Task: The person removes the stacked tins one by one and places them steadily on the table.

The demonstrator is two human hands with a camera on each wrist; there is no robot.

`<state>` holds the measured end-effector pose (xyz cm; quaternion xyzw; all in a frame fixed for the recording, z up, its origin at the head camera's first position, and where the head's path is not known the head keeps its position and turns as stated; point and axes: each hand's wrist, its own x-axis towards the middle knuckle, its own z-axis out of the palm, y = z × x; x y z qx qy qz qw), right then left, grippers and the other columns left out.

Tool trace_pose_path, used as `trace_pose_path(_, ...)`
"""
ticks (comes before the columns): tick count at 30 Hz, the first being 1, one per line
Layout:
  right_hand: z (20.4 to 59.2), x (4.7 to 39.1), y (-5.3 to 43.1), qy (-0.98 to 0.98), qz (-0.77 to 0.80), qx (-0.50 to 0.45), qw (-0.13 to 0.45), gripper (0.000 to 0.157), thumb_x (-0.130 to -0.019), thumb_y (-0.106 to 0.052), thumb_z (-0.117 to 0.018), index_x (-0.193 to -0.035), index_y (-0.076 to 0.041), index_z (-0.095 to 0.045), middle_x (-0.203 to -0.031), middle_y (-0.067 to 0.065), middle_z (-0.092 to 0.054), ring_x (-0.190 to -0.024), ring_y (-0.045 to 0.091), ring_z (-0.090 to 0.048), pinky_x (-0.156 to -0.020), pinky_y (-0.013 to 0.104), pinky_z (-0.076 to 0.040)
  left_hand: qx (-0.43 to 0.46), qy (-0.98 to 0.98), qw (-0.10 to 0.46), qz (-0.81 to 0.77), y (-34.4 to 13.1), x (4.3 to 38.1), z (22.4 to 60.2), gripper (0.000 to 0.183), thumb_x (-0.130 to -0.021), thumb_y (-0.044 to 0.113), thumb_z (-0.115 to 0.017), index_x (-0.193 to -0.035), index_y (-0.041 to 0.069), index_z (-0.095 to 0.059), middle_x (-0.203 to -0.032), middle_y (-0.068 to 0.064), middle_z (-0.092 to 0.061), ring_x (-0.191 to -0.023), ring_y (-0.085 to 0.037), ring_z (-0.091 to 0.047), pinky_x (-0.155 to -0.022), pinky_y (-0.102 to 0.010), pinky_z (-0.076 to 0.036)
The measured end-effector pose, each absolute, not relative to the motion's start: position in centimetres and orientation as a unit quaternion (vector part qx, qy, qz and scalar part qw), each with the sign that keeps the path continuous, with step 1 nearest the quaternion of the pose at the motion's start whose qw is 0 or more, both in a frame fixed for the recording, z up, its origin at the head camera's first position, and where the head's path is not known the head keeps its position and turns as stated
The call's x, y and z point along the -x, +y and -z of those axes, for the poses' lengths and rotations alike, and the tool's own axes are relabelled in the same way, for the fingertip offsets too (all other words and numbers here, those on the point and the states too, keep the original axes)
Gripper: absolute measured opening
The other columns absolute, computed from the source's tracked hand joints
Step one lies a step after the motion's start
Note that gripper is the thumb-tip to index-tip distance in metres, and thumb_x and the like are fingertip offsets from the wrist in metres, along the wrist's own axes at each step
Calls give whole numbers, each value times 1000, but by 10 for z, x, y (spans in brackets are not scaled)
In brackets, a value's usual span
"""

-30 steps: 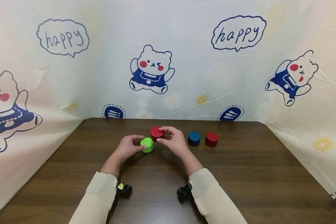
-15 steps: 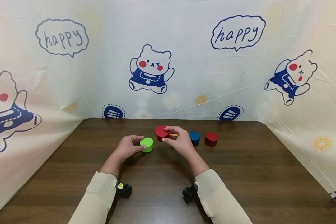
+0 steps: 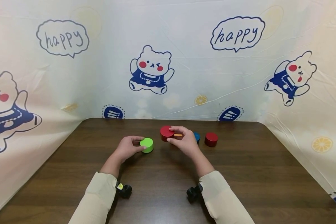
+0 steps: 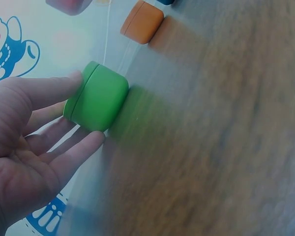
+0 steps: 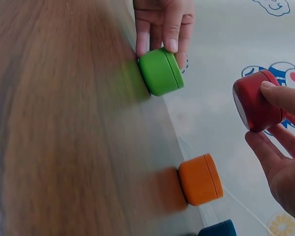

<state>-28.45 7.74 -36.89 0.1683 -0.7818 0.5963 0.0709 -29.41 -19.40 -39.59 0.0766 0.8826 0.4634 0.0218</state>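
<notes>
My left hand (image 3: pixel 128 145) grips a small green round tin (image 3: pixel 147 145) between thumb and fingers; in both wrist views the tin stands on the tabletop, a lid seam near its top. Raised above the table, a red round tin (image 3: pixel 166 133) is pinched by my right hand (image 3: pixel 184 142), and its pale underside faces the camera in the right wrist view. Below that hand stands an orange round tin (image 5: pixel 200 181), mostly hidden by the fingers in the head view. Just right of it, a blue round tin (image 3: pixel 197 137) is partly covered by the hand.
A second red round tin (image 3: pixel 211 139) stands at the right end of the row. The brown wooden table (image 3: pixel 156 193) ends at a printed cloth backdrop (image 3: pixel 190 77). Black wrist cameras sit below both sleeves.
My right hand has carried the raised red tin rightward, away from the green one, and now covers part of the blue tin. The left hand and green tin have stayed put.
</notes>
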Motion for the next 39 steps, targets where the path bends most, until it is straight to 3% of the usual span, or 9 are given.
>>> trace_pose_path(7, 371, 285, 89, -777, -597, -178, 91, 39, -79, -7, -81, -116, -12, -69, -122, 7, -63, -108, 25, -62, -90, 37, -53, -77, 884, 21, -460, -194, 295, 397, 50, -85, 20, -77, -130, 3, -61, -124, -17, -63, -114, -30, -60, -94, -44, -50)
trace_pose_path(14, 370, 284, 101, -788, -582, -170, 109, 39, -80, -8, -81, -117, -13, -69, -122, 6, -64, -109, 24, -60, -94, 44, -51, -74, 886, 25, -457, -195, 297, 400, 51, -85, 23, -77, -130, 3, -61, -124, -17, -63, -114, -30, -60, -95, -44, -50)
trace_pose_path(22, 369, 282, 114, -793, -574, -163, 119, 39, -80, -9, -81, -117, -14, -69, -123, 5, -64, -111, 23, -59, -94, 39, -51, -75, 886, 26, -458, -194, 297, 399, 52, -85, 23, -78, -130, 3, -61, -126, -18, -62, -115, -31, -59, -95, -45, -49)
trace_pose_path(39, 373, 284, 133, -806, -565, -135, 111, 41, -79, -10, -82, -118, -15, -69, -125, 7, -63, -112, 25, -60, -92, 40, -52, -77, 884, 26, -459, -194, 297, 400, 53, -86, 23, -77, -130, 1, -60, -125, -18, -63, -114, -31, -60, -94, -44, -50)
